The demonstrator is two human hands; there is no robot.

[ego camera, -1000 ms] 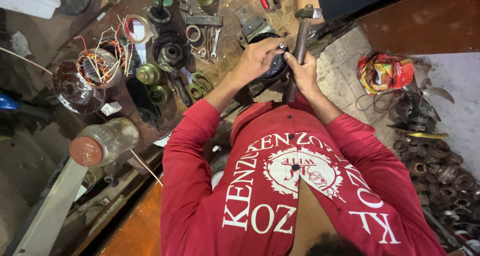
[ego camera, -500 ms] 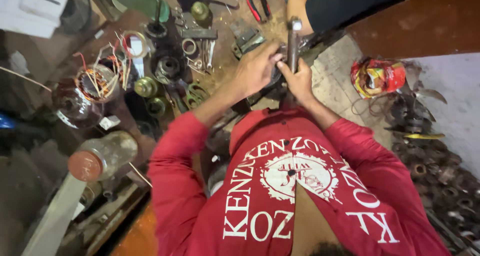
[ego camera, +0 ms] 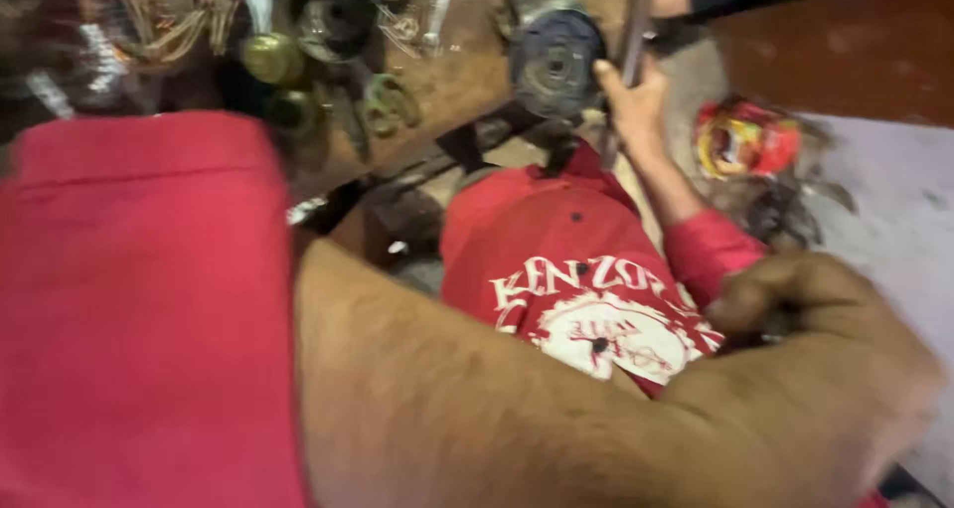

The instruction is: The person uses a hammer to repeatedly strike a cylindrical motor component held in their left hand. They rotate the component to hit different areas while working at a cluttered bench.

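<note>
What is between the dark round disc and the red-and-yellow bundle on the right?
In the head view, the right hand, closed around a metal rod, sits between the dark round disc and the red-and-yellow bundle.

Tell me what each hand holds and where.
The right hand grips a metal bar near its lower end. The left hand is curled; blur hides any contents.

Top centre of the frame: round dark metal disc (ego camera: 555, 63) sits on the cluttered wooden workbench (ego camera: 467, 85), thin metal rod (ego camera: 632, 33) just right of it, crumpled red-yellow wrapper (ego camera: 745, 138) further right.
</note>
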